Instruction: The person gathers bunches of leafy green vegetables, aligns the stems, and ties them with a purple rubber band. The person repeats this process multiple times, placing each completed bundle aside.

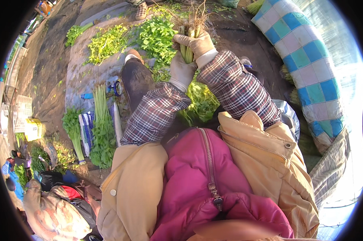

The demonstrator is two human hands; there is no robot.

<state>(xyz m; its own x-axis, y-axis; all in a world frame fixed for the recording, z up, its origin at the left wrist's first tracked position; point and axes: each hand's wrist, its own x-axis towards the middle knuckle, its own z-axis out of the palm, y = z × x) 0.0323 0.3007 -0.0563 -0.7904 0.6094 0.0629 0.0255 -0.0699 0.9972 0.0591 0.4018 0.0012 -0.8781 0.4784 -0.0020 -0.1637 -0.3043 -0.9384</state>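
Note:
A bunch of leafy celery is held root end away from me, its pale stalks close together and its brown roots spread at the top. My right hand, in a soiled glove, grips the stalks just below the roots. Lower on the same stalks, my left hand, also gloved, closes around them. The leaves hang towards my lap and are partly hidden by my sleeves. A heap of green leaves lies on the ground just beyond my left hand.
Yellowish trimmed leaves lie on the ground sheet. At left are a blue tape roll, a laid-out celery bundle and a tied one. A checked quilted cover runs along the right. Another person is at lower left.

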